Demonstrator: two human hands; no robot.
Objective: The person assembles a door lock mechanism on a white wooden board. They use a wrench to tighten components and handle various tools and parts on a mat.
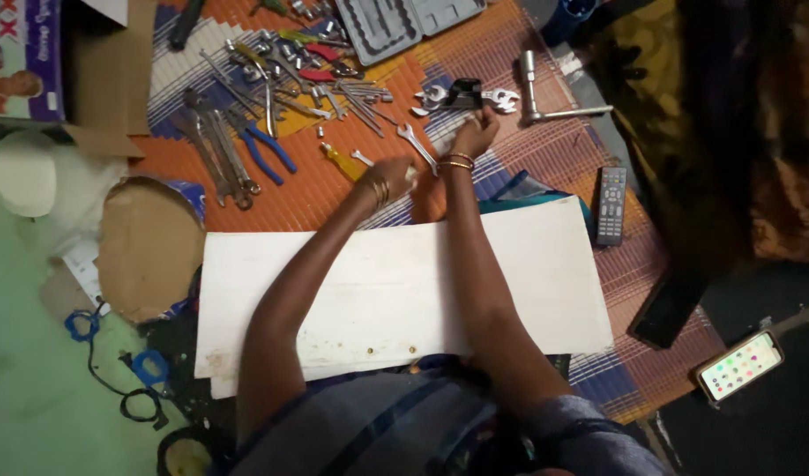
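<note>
Wrenches: a small bunch of shiny open-end wrenches point(462, 95) lies on the striped mat point(545, 150), past the far edge of the white board point(528, 273).
Right hand: the right hand point(477, 132) reaches over the white board and its fingers touch the bunch of wrenches and a dark piece lying with them.
Right grip: the fingers are curled on the dark piece among the wrenches; I cannot tell how tight they hold.
Left hand: the left hand point(394, 174) rests just past the far edge of the white board, near a yellow-handled screwdriver point(342, 160).
Left grip: it looks closed like a fist; I cannot tell if anything is inside.
Doing it well: I think it helps to pinch one wrench at a time and lift it straight up, so the others do not slide.
More tools: a big pile of spanners and blue-handled pliers point(268, 150) lies farther left of the wrenches, beyond the white board.
Other things: a remote control point(611, 204) lies by the right end of the white board, and a lit phone point(740, 364) sits past its near right corner.
Surface: the mat has orange, blue and white stripes and lies on the floor.
Room: it is dim, with cardboard point(144, 247) left of the white board.
</note>
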